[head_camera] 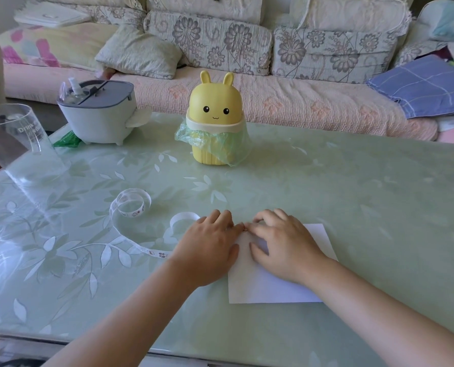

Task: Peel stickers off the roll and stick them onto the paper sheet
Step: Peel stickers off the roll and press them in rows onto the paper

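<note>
You're pressing a sticker (244, 229) onto the sheet's (273, 287) far-left corner. Your left hand (210, 247) lies flat there. Your right hand (281, 242) bends over the sticker, and I can't tell whether it is pinching. The roll (130, 205) lies well left of the sheet. Next, smooth the sticker, then peel another.

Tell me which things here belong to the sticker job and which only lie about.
Job: sticker roll, paper sheet, small sticker, left hand, right hand.
Lying about: yellow rabbit bin, grey-lidded container, clear cup, sofa.
</note>
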